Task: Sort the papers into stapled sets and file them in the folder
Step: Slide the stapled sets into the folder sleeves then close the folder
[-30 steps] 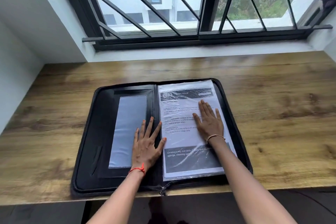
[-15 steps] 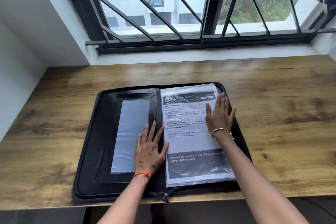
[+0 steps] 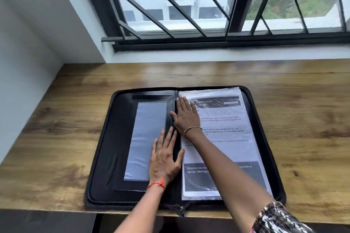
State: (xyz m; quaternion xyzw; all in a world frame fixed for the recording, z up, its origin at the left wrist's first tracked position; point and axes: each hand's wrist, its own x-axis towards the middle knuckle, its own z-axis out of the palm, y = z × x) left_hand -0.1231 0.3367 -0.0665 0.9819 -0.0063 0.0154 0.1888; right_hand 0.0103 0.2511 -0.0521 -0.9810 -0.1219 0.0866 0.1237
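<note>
Just slid the right hand (image 3: 186, 117) across from the outer edge of the papers (image 3: 227, 138) to their top inner corner, right by the spine (image 3: 175, 104). Flat there, fingers straight, pressing down, not gripping anything. Kept the left hand (image 3: 164, 161) parked on the other half of the folder (image 3: 102, 157), also flat and holding nothing, thumb tip at the papers' inner edge. Got the papers sitting in a clear sleeve (image 3: 217, 197) on the right half, with the folder wide open on the table (image 3: 56, 119). Reads like smoothing the set down toward the binding, so pretty much done with the filing. Probably just closing and zipping left.
</note>
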